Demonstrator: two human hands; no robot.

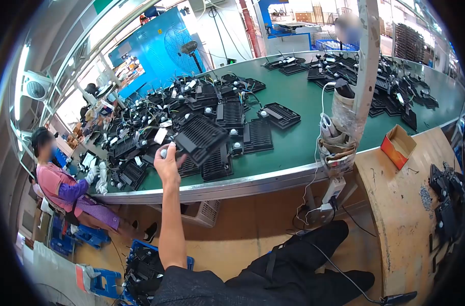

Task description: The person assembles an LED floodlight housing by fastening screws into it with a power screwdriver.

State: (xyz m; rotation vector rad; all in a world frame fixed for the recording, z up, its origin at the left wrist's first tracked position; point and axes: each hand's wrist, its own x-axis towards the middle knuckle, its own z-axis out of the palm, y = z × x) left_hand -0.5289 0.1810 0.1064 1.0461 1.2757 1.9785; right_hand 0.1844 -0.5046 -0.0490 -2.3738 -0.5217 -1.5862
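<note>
My left hand (168, 164) reaches out over the near edge of the green table (288, 143), its fingers at the white round sensor of a black finned lamp housing (200, 137). That housing is tilted above the heap of similar black housings (232, 113), which have white sensors, labels and loose wires. A single black housing (281, 116) lies at the right side of the heap. My right hand is out of view.
A post (366, 61) with a wrapped tool holder (339, 122) stands at the table edge. On the wooden bench (395, 188) sits an open red box (398, 147). A gloved co-worker (64, 183) is at the left. Below, a blue crate (140, 270) holds black parts.
</note>
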